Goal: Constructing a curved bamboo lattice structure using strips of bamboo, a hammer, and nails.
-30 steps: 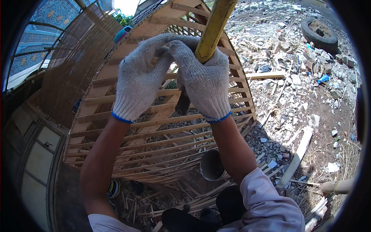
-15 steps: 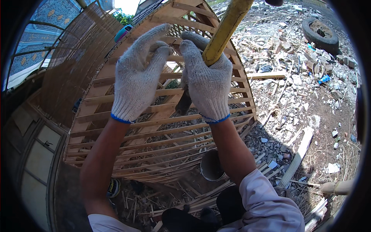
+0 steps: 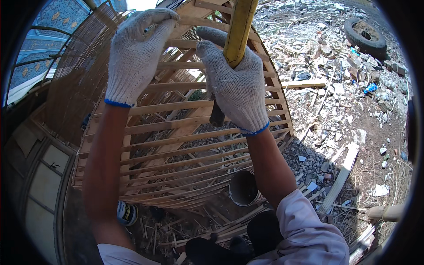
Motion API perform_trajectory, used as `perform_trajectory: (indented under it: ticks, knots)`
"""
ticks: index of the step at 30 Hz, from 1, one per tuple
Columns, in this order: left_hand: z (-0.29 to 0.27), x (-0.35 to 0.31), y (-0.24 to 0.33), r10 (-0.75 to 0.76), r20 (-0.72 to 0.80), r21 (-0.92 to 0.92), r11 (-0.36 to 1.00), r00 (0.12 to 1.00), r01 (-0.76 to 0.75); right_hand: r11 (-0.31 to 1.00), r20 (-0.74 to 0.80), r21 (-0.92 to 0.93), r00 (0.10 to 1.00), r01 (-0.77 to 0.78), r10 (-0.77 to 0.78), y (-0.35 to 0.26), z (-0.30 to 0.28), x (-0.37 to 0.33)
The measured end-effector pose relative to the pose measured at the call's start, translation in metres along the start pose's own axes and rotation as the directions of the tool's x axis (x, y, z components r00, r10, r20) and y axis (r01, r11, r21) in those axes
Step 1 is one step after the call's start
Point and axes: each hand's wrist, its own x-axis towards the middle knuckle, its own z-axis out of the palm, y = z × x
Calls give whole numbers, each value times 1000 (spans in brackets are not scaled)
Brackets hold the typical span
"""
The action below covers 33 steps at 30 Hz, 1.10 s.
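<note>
Both my hands wear white knitted gloves with blue cuffs. My left hand (image 3: 137,55) is up at the left over the wooden slat frame (image 3: 172,106), thumb and fingertips pinched together; whatever they hold is too small to make out. To its right, my right hand (image 3: 238,86) is wrapped round a yellow-handled hammer (image 3: 240,31). The handle rises past the top edge, so the head is out of sight, and its dark butt end pokes out below the fist. Light wooden slats run crosswise in rows beneath both hands, with gaps between them.
A bucket (image 3: 235,183) and a small labelled can (image 3: 127,213) stand by the frame's near edge. Loose wood strips lie near my feet. Rubble (image 3: 318,115), a plank (image 3: 342,176) and a tyre (image 3: 353,33) lie at the right. At the left stands a woven panel (image 3: 70,84).
My left hand has moved left and up, away from my right hand. The right hand has shifted slightly, and the hammer handle has swung from leaning right to nearly upright.
</note>
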Motion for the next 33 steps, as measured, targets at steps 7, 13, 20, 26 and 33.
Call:
perform_trajectory:
  ticks: [7,13,20,26,33]
  knots:
    - [-12,55,32,-255,285,-69,956,924,285,994,-46,43,993,-105,107,30,-14,-27]
    - [3,59,-55,-125,440,52,992,889,114,973,6,42,973,-229,229,38,-16,-39]
    - [6,61,-55,-95,467,29,995,879,91,975,43,-61,975,-215,218,42,-15,-42]
    - [14,50,-13,-262,251,16,964,932,267,981,36,-116,986,-156,162,42,-15,-40]
    - [13,44,-3,-72,172,275,961,982,22,983,28,-185,1000,19,-14,55,-6,-34]
